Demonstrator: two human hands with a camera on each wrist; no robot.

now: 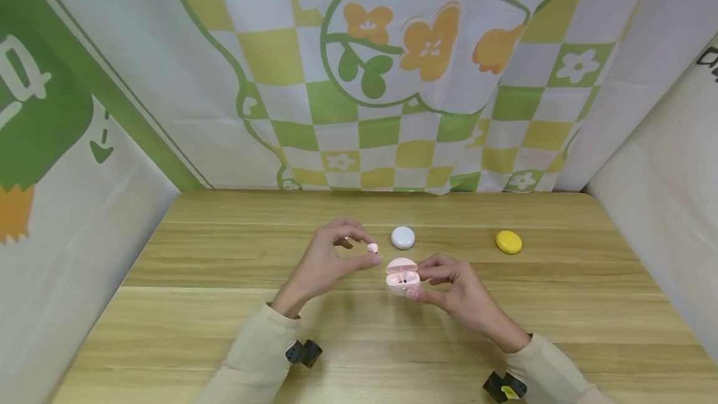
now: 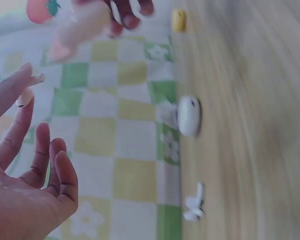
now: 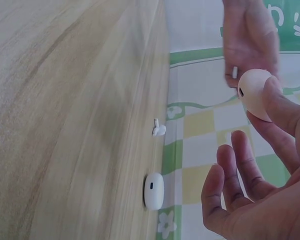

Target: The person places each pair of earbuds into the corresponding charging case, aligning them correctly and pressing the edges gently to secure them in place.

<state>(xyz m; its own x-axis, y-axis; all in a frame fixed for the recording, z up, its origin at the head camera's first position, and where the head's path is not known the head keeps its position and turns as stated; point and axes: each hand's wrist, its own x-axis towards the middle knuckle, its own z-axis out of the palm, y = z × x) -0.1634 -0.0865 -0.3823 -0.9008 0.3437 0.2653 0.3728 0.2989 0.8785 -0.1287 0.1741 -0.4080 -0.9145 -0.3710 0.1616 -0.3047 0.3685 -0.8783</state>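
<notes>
In the head view my left hand (image 1: 328, 260) pinches a small pale pink earbud (image 1: 373, 247) between thumb and forefinger; the left wrist view shows its stem (image 2: 37, 78) at the fingertips. My right hand (image 1: 465, 295) holds a pink earbud charging case (image 1: 402, 287) by its right side, thumb in front. The case's lid (image 1: 401, 263) is raised, and small dark spots show inside. It is held above the table, just right of the earbud and apart from it. In the right wrist view the case (image 3: 255, 95) sits between thumb and forefinger, the other fingers loosely bent.
A white case (image 1: 402, 237) lies closed on the wooden table (image 1: 224, 254) behind the pink case. Farther right lies a yellow case (image 1: 508, 242). White earbuds (image 2: 194, 204) lie on the table behind my left hand. A patterned cloth (image 1: 381, 136) hangs along the back edge.
</notes>
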